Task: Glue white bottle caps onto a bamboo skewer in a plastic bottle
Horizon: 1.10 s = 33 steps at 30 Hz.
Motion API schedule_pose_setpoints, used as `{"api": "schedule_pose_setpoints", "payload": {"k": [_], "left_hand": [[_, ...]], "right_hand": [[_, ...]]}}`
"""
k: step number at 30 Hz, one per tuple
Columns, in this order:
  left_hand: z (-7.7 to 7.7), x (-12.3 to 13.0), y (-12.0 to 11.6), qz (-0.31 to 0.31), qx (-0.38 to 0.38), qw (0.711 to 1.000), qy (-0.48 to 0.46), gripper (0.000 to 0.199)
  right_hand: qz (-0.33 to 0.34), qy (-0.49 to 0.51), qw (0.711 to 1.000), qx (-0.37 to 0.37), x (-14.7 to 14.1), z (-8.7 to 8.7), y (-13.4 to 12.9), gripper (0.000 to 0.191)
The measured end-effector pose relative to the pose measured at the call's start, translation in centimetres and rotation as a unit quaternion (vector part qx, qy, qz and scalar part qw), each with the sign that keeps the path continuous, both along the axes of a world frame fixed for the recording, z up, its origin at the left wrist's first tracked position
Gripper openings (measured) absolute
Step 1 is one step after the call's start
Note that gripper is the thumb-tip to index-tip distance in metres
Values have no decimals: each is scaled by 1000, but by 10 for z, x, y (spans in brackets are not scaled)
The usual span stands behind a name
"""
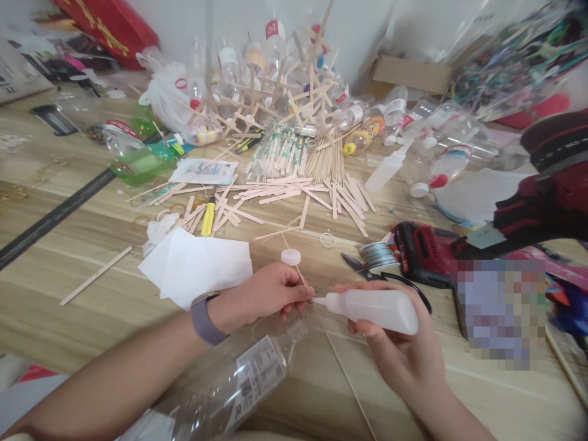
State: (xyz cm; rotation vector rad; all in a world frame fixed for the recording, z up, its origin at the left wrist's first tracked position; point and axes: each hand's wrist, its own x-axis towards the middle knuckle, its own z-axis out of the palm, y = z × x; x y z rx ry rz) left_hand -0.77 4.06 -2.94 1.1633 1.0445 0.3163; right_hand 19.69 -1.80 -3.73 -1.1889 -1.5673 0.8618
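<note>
My left hand (275,289) pinches a thin wooden skewer (340,355) between thumb and fingers. A white bottle cap (291,257) sits on the skewer just beyond those fingers. Crossed thin sticks (277,232) appear at its far end. My right hand (408,361) is wrapped round a white squeeze bottle (381,310) tipped sideways. Its narrow nozzle points left and reaches my left fingertips; whether it touches the skewer I cannot tell. Below my left forearm lies a clear plastic bottle (260,383) with a label, its neck toward my hands.
Loose craft sticks (275,190), a yellow-handled screwdriver (208,217) and white paper (202,266) lie ahead. Black scissors (358,266), a wire spool (379,256) and a red-black power drill (425,251) are at right. Plastic bottles (395,113) crowd the back.
</note>
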Motion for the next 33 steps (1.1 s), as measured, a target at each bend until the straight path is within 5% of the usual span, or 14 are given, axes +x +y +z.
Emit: {"api": "schedule_pose_setpoints", "payload": {"k": [33], "left_hand": [[-8, -1, 0, 2, -1, 1000, -20, 37]], "right_hand": [[-5, -36, 999, 28, 0, 2, 1, 35]]}}
